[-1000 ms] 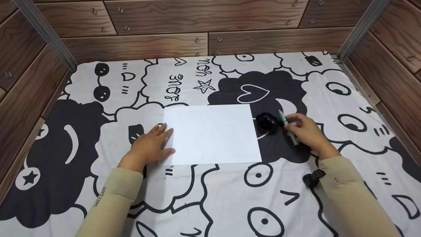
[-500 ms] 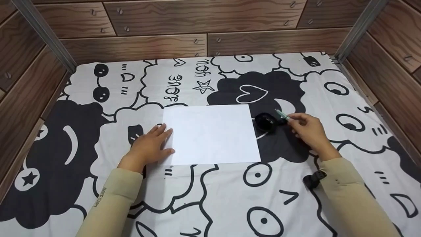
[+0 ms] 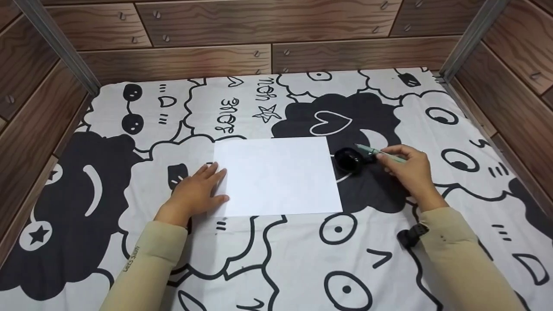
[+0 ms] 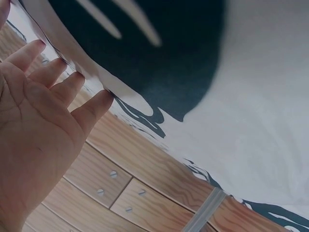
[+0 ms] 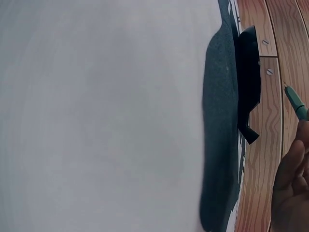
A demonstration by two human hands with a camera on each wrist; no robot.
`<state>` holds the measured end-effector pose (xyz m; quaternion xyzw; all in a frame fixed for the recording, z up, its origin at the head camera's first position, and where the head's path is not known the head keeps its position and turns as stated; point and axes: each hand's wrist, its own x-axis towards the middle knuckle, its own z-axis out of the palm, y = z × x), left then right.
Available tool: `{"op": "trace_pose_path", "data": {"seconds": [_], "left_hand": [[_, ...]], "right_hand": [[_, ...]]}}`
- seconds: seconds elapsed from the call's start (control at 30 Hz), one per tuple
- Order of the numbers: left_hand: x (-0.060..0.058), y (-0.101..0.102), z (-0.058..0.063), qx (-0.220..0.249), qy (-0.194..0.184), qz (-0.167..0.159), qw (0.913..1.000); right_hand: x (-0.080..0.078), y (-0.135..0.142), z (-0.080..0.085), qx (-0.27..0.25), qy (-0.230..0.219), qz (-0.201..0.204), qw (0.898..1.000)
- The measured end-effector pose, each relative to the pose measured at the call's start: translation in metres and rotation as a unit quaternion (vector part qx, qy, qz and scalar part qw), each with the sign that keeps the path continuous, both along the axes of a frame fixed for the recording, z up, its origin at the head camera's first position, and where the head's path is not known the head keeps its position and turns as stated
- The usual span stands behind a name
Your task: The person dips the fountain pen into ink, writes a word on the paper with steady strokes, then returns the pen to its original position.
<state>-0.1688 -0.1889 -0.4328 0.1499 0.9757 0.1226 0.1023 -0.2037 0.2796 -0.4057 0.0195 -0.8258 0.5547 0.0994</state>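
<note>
A blank white sheet of paper lies flat on the patterned cloth. My left hand rests with spread, straight fingers on the sheet's left edge; in the left wrist view the left hand shows its palm side. Right of the sheet, my right hand pinches a green pen between thumb and fingers, its tip pointing left and raised off the cloth. Just under the pen sits a glossy black round object with a short handle-like part; its kind is unclear. The right wrist view shows the pen pointing upward.
A black-and-white cartoon cloth covers the surface. Wood-patterned panels stand at the back and sides, with grey metal posts at the rear corners. A small black device sits at the right wrist.
My right hand has turned the green pen from a steep slant to nearly level, its tip swinging left over the black object. The left hand and paper have stayed put.
</note>
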Motion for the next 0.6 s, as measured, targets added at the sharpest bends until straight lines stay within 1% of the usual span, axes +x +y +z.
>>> {"op": "trace_pose_path", "data": {"seconds": [0.07, 0.13, 0.3, 0.47, 0.6], "left_hand": [[-0.0003, 0.0002, -0.0004, 0.0, 0.001, 0.0, 1.0], [-0.0006, 0.0002, -0.0007, 0.001, 0.0, 0.001, 1.0], [-0.0004, -0.0004, -0.0003, 0.001, 0.002, 0.0, 1.0], [-0.0015, -0.0005, -0.0013, -0.003, -0.003, -0.001, 1.0], [-0.0026, -0.0005, -0.0022, -0.006, -0.008, -0.001, 0.9999]], "right_hand": [[0.0032, -0.0033, 0.005, -0.013, 0.004, -0.006, 1.0], [0.0042, -0.0045, 0.0066, -0.03, 0.009, -0.013, 0.999], [0.0024, -0.0039, 0.0047, -0.075, 0.021, -0.032, 0.996], [0.0011, -0.0027, 0.0026, -0.085, 0.036, -0.045, 0.995], [0.0008, -0.003, 0.0029, -0.096, 0.052, -0.043, 0.993]]}}
